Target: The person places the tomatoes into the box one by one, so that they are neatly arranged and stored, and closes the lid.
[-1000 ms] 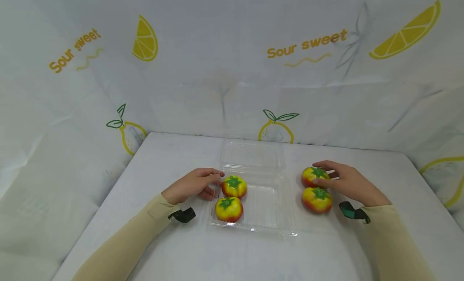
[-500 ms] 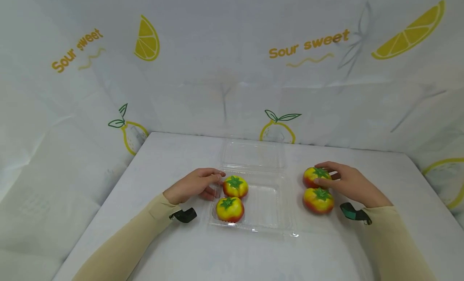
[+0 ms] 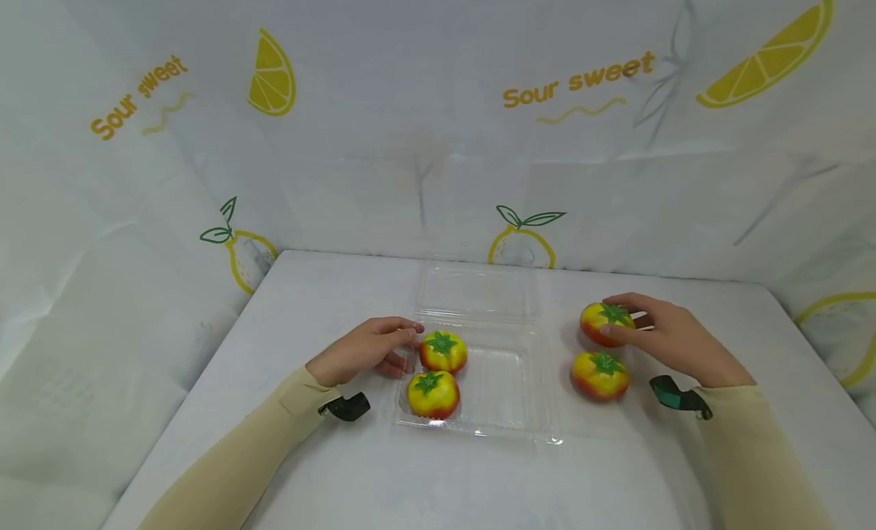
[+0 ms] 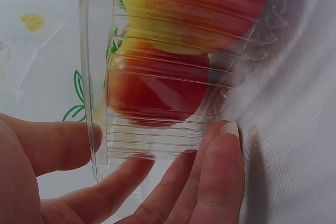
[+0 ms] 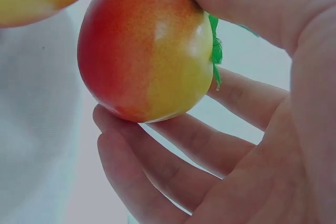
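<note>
My right hand (image 3: 667, 334) grips a red-and-yellow toy tomato (image 3: 604, 324) with a green leafy top, thumb on the near side and fingers round the far side. In the right wrist view this toy tomato (image 5: 144, 51) sits between thumb and fingertips. A second toy tomato (image 3: 600, 376) lies just in front of it. My left hand (image 3: 366, 349) holds the left side of an open clear plastic container (image 3: 503, 389), thumb at the rim (image 4: 89, 77) and fingers against the ribbed wall. Inside, along that left side, are two toy tomatoes, one behind (image 3: 443, 352) the other (image 3: 433, 395).
The container's clear lid (image 3: 479, 290) lies folded back toward the wall. A white table (image 3: 452, 484) carries everything. White cloth (image 3: 411, 119) printed with lemons and lettering hangs behind and at the sides.
My right hand has moved slightly back and right with the toy tomato, which now stands apart from the one in front. My left hand and the container have stayed in place.
</note>
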### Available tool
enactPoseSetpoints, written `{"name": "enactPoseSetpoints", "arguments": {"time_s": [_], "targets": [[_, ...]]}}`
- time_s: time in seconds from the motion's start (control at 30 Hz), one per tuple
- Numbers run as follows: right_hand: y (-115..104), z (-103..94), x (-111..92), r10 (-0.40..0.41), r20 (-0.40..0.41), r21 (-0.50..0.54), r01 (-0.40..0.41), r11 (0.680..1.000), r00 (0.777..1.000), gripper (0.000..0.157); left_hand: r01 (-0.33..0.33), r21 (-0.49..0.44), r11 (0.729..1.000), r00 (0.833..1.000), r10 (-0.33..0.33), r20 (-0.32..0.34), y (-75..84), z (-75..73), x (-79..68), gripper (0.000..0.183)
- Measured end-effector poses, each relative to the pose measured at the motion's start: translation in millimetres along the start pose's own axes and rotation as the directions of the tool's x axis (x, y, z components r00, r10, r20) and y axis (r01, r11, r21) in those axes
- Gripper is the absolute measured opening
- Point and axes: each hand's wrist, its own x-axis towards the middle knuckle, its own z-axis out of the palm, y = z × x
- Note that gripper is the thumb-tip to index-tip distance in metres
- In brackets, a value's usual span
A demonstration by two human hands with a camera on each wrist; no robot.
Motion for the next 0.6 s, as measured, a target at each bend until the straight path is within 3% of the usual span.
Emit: {"name": "enactPoseSetpoints", "arguments": {"time_s": [0.6], "targets": [[-41,-6.6,-18,-0.045,-0.059,-0.026,0.043,0.999,0.997,0.068,0.008,-0.013,1.0,1.0,-0.008,-0.005,1.1,0.9,-0.6,0.043]]}}
